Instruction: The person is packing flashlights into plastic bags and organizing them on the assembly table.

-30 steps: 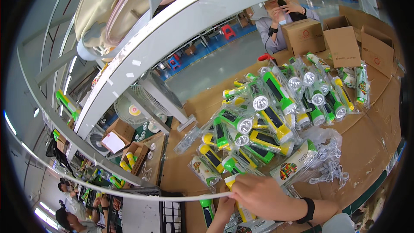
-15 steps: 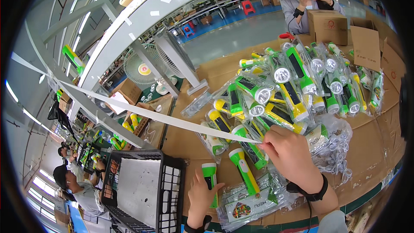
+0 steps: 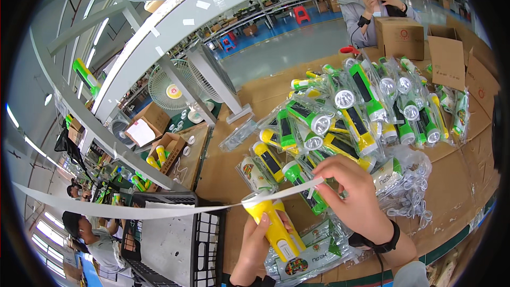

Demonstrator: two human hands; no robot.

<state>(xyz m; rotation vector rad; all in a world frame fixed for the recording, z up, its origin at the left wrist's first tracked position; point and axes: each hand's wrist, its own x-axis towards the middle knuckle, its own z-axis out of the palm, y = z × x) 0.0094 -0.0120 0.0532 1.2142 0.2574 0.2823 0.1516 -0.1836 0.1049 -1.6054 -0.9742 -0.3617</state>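
My left hand [image 3: 254, 242] is closed around a yellow flashlight [image 3: 276, 229], its wide head tilted up and to the left. Close behind it shows part of another yellow flashlight [image 3: 295, 228]; I cannot tell if it is gripped too. Between thumb and fingers, my right hand [image 3: 350, 194] pinches the end of a long white strip [image 3: 159, 212]. The strip runs left, sagging, across the flashlight's head. Below the hands lie flat printed plastic bags [image 3: 319, 247]. A bagged green flashlight [image 3: 305, 186] lies just beyond the right hand.
A heap of bagged green and yellow flashlights [image 3: 361, 127] covers the far right of the cardboard-topped table [image 3: 451, 180]. Coiled white cables [image 3: 411, 196] lie at right. A black crate [image 3: 210, 250] stands at left, a metal frame [image 3: 127, 154] above it. Across the table stands a person [image 3: 361, 21].
My left hand now holds a yellow flashlight, raised beside the strip. The strip's left part has dropped and lies across the flashlight's head. My right hand still pinches its end.
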